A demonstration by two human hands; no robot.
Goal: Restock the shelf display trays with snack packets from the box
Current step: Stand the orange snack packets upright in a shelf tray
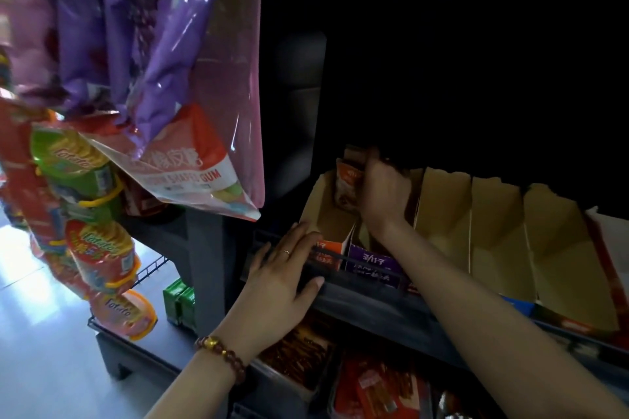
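While left hand (pixel 282 269) rests flat on rail (pixel 335 254), right hand (pixel 383 196) grips glossy packet (pixel 345 185) (cardboard tray (pixel 326 218)).

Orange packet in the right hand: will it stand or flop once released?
Probably floppy: the orange packet looks like a thin pouch. Likely light: the right hand alone holds it. With bare tray floor in front, it may slump forward.
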